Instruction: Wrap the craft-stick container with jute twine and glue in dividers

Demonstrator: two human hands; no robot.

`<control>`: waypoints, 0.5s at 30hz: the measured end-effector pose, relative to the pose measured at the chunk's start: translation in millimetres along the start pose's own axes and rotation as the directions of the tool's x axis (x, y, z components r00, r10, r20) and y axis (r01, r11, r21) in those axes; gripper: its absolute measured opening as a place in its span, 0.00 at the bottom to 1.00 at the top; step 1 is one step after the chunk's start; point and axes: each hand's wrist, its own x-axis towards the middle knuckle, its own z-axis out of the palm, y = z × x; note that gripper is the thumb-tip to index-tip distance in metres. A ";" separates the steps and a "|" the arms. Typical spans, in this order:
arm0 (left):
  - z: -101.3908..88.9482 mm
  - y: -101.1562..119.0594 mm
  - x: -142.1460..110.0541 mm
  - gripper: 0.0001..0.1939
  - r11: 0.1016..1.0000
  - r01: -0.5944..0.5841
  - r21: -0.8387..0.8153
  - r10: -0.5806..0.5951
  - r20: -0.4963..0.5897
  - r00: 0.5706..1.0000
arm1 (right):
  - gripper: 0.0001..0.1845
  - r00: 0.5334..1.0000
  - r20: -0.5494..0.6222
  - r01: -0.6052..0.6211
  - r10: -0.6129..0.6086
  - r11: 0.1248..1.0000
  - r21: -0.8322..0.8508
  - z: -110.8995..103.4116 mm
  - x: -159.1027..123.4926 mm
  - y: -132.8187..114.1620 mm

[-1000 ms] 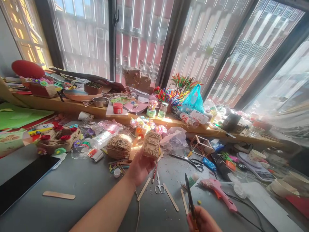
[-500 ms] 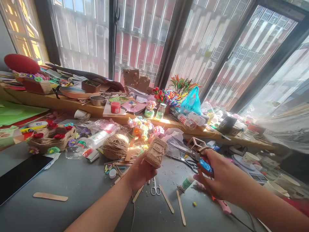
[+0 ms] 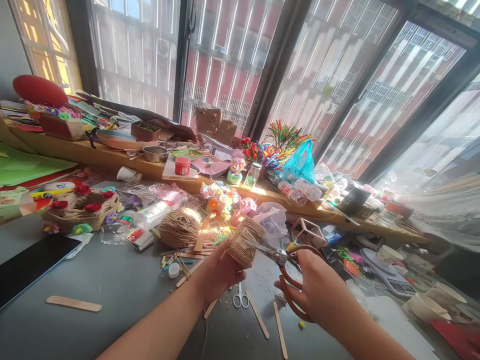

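Note:
My left hand [image 3: 219,270] is closed around a small twine-wrapped box [image 3: 243,245], tilted above the grey table. My right hand [image 3: 315,285] grips a pair of scissors [image 3: 280,257] by their brown handles, which are spread apart. The blade tips reach the box's right face; whether they touch its twine I cannot tell. A ball of twine [image 3: 180,227] lies just beyond my left hand, close to a bunch of pastel flowers [image 3: 221,197]. Below the box, small silver scissors [image 3: 240,296] rest on the table.
Several wooden craft sticks [image 3: 74,303] lie about the table. A phone [image 3: 35,267] and a flower-trimmed twine basket [image 3: 75,220] are at left. A kitchen scale [image 3: 390,275] and paper cups [image 3: 425,306] stand at right. Behind runs a crowded ledge [image 3: 210,187].
My right hand has moved left with the scissors, bringing the blades to the box. The scissors' handles are now spread. The box has tilted and shifted slightly in my left hand.

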 end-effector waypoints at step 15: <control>4.0 -0.8 0.1 0.21 1.000 -0.002 -0.006 0.002 -0.045 0.999 | 0.22 1.000 0.002 -0.027 0.028 0.994 -0.109 5.9 -6.5 -9.5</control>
